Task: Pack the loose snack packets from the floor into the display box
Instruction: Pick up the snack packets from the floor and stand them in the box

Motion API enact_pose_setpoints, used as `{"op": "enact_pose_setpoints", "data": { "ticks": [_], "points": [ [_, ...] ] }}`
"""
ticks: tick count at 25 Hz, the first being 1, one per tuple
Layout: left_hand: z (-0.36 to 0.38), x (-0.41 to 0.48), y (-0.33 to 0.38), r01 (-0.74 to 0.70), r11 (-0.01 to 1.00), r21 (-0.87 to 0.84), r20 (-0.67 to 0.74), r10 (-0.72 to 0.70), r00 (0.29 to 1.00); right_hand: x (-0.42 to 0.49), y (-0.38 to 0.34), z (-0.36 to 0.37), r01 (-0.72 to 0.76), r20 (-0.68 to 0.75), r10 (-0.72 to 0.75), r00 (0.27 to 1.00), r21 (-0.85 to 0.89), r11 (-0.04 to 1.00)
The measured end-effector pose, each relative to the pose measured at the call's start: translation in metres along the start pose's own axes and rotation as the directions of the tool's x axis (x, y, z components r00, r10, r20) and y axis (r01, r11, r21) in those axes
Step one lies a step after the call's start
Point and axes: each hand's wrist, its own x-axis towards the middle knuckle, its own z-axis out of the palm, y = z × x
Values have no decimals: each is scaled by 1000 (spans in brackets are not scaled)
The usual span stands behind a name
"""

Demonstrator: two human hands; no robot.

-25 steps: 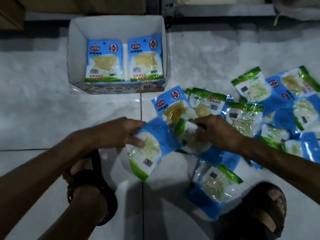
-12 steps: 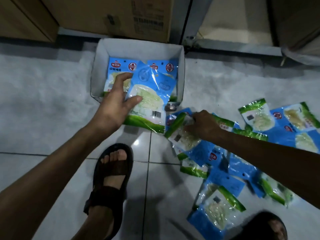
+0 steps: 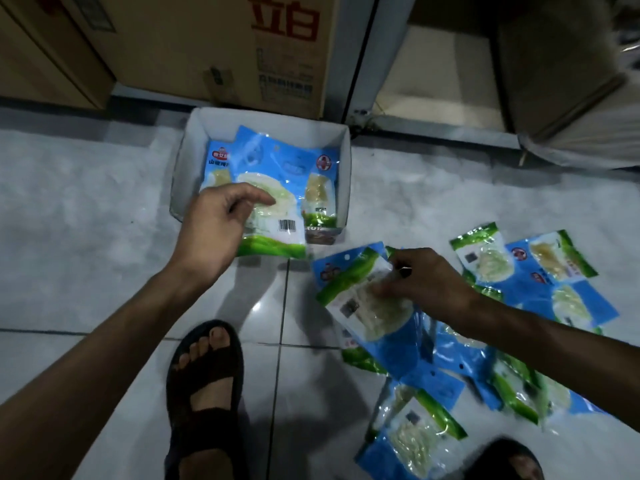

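Snack packet (image 3: 268, 199) blue-green, barcode up, over display box (image 3: 341, 147); left grip (image 3: 221, 223) loose, right grip (image 3: 420, 282) pinching floor packet (image 3: 363, 299)

"立白" on cardboard carton (image 3: 221, 50).

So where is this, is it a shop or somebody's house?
Probably a shop's back room or storeroom, though I can't be sure. Big cardboard cartons stand against the wall, many identical snack packets lie on the tiled floor, and a retail display box is being filled.
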Motion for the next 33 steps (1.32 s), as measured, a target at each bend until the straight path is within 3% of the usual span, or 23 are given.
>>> {"op": "enact_pose_setpoints", "data": {
  "ticks": [3, 5, 8, 9, 11, 15, 18, 20, 22, 24, 26, 28, 30, 33],
  "points": [
    [-1, 3, 6, 25, 1000, -2, -8, -25, 1000, -15, -42, -31, 44, 52, -60, 997, 276, 960],
    [1, 3, 5, 98, 988, -117, 66, -91, 994, -3, -68, -39, 73, 42, -105, 994, 475, 877],
    [-5, 2, 4, 333, 795, -507, 210, -261, 942, 23, -97, -19, 82, 39, -129, 991, 588, 805],
    [-8, 2, 2, 368, 732, -573, 239, -280, 930, 30, -102, -8, 73, 38, -121, 992, 614, 786],
    [-14, 2, -2, 367, 731, -576, 242, -276, 930, 40, -104, 12, 61, 21, -98, 995, 650, 757],
    [-17, 2, -9, 330, 821, -465, 198, -267, 943, 46, -102, 25, 93, -31, -92, 995, 554, 827],
    [-20, 4, -12, 372, 816, -443, 191, -319, 928, 46, -110, 12, 143, -110, -100, 989, 526, 838],
    [-24, 8, -13, 410, 798, -441, 168, -375, 912, 46, -118, -1, 237, -235, -131, 963, 511, 826],
    [-29, 12, -17, 447, 775, -447, 159, -423, 892, 44, -127, -12, 424, -392, -250, 885, 458, 781],
    [-32, 15, -21, 475, 744, -471, 188, -441, 877, 40, -136, -14, 635, -471, -467, 749, 306, 709],
    [-32, 16, -23, 484, 719, -498, 219, -436, 873, 37, -138, -2, 746, -413, -657, 631, 93, 659],
    [-32, 17, -23, 490, 690, -533, 239, -433, 869, 40, -126, 16, 791, -310, -754, 580, -7, 611],
    [-32, 19, -23, 501, 652, -569, 264, -432, 862, 48, -103, 31, 808, -187, -798, 573, -32, 588],
    [-33, 20, -25, 502, 675, -540, 275, -423, 864, 56, -78, 44, 795, -26, -796, 605, -46, 605]
  ]
}}
